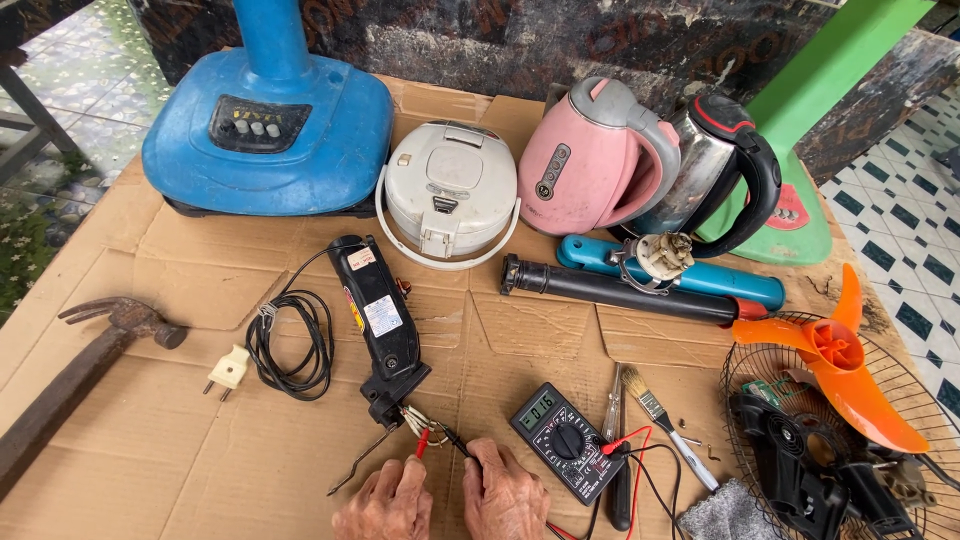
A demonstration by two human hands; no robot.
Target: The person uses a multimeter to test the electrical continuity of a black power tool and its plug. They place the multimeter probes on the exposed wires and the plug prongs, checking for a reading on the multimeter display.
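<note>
- Left hand (pixel 385 503) pinches the red probe (pixel 422 441), its tip at the bare wires (pixel 415 420) of the black soldering gun (pixel 377 322) lying mid-cardboard.
- Right hand (pixel 505 497) grips the black probe (pixel 455 438), tip at the same wires.
- Multimeter (pixel 563 441) sits just beside the right hand, leads looping past.
- Coiled cord (pixel 290 345) and plug (pixel 230 370) lie left; brush (pixel 665 425) and screwdriver (pixel 612 415) right.
- Rice cooker (pixel 450 190), pink kettle (pixel 590 155) and blue fan base (pixel 265 125) stand well behind.
</note>
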